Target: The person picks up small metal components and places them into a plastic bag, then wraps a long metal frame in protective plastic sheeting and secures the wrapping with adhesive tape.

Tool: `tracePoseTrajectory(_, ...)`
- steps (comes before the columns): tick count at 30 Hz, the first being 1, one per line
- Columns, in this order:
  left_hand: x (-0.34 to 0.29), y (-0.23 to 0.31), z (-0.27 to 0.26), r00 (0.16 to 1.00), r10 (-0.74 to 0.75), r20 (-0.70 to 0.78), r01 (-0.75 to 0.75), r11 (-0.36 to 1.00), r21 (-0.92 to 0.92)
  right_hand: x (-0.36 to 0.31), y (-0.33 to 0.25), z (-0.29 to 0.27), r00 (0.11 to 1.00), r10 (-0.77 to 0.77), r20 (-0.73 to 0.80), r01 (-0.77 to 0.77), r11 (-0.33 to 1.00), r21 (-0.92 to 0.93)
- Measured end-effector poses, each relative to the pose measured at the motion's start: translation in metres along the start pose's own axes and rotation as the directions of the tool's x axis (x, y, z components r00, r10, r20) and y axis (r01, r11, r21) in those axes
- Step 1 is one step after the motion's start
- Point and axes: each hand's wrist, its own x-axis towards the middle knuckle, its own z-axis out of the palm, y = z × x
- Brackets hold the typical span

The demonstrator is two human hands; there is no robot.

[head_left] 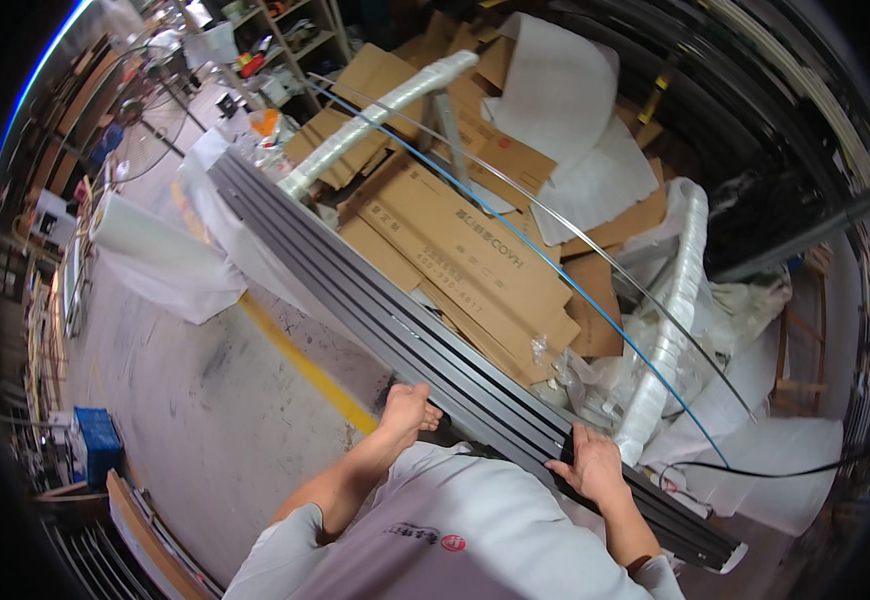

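Long dark grey metal profiles lie side by side, slanting from the far left to the near right just in front of my body. My right hand grips the near-right stretch of these profiles, thumb and fingers bent over their edges. Beside their near edge, my left hand is closed, its fingers curled. A dark thing shows just behind that hand; its kind is unclear. The profiles rest across padded supports wrapped in white plastic, one a bar at the far side, another a bar at the right.
Flattened cardboard boxes and white foam sheet are heaped beyond the profiles. A thin blue rod and a silvery rod cross above them. White wrapping, a yellow floor line and a blue crate are at left.
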Motion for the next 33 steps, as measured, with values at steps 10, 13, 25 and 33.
tracePoseTrajectory(10, -0.007, 0.0, 0.0, 0.999, 0.019, -0.027, -0.018, 0.999, 0.041, 0.123, 0.127, -0.026, 0.855, 0.08, -0.513, -0.037, 0.995, 0.093)
tracePoseTrajectory(13, -0.01, 0.003, 0.002, 0.999, 0.037, -0.025, -0.035, 0.997, 0.068, 0.188, 0.21, -0.026, 0.757, 0.192, -0.625, -0.309, 0.948, -0.083)
tracePoseTrajectory(25, -0.051, -0.014, -0.011, 0.983, 0.168, -0.073, -0.177, 0.974, -0.144, 0.175, 0.231, 0.063, 0.921, 0.142, -0.362, -0.179, 0.981, -0.07)
tracePoseTrajectory(33, -0.053, 0.038, 0.022, 0.878, 0.474, 0.064, -0.448, 0.862, -0.238, 0.145, 0.104, -0.041, 0.907, 0.094, -0.411, -0.056, 0.993, 0.103)
